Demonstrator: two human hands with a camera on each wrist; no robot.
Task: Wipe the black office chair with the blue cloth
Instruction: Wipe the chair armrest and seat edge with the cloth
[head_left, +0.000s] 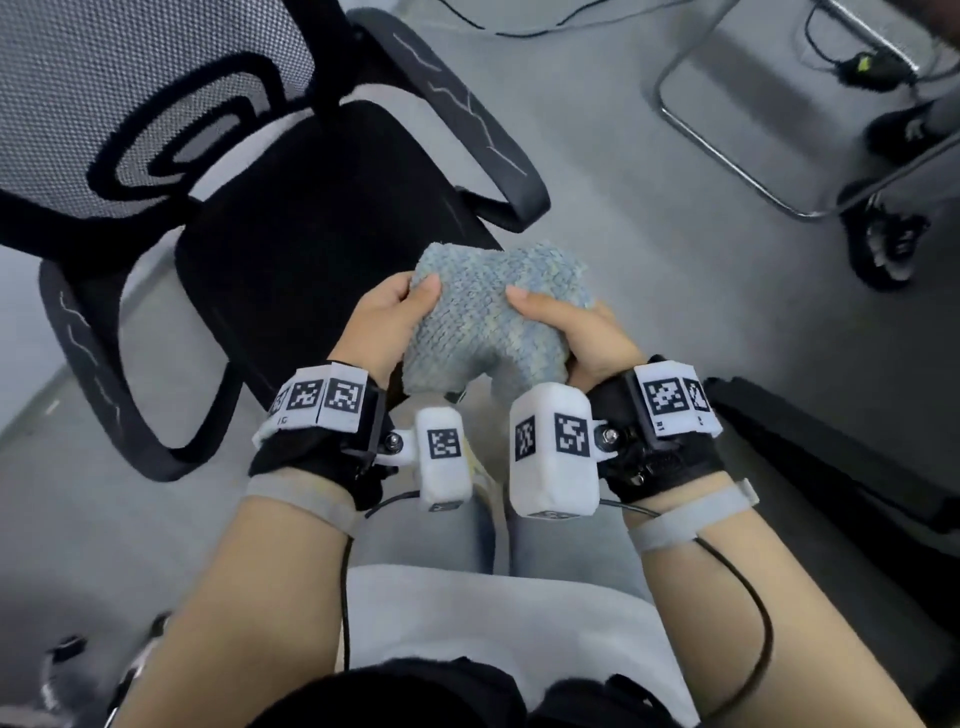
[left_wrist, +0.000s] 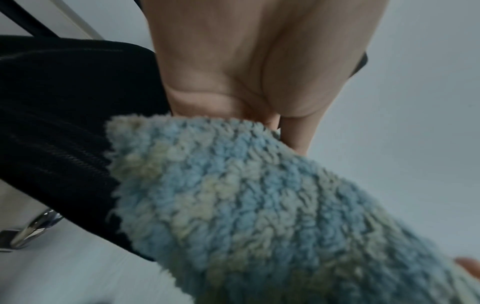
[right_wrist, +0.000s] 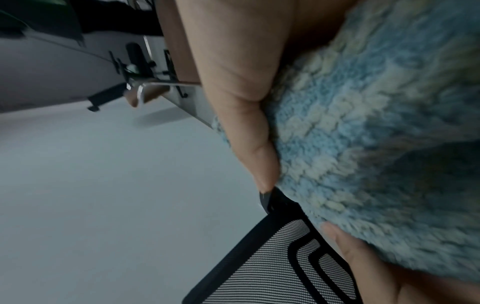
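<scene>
A fluffy blue cloth (head_left: 488, 322) is bunched between both my hands, in the air just in front of the black office chair (head_left: 311, 218). My left hand (head_left: 392, 312) grips its left side with the thumb on top. My right hand (head_left: 566, 327) grips its right side, thumb pressed into the pile. The chair has a black seat, a grey mesh back (head_left: 130, 104) and two black armrests. Close up, the cloth (left_wrist: 259, 205) fills the left wrist view below my left hand (left_wrist: 249, 72), beside the dark seat (left_wrist: 64, 123). The right wrist view has my right hand (right_wrist: 241, 92) gripping the cloth (right_wrist: 363, 144) above the mesh back (right_wrist: 272, 263).
Grey floor (head_left: 649, 260) surrounds the chair. A chrome sled-base frame (head_left: 727, 150) and another person's black shoes (head_left: 883, 249) are at the upper right. A dark object (head_left: 831, 467) lies to my right. Cables run across the floor at the top.
</scene>
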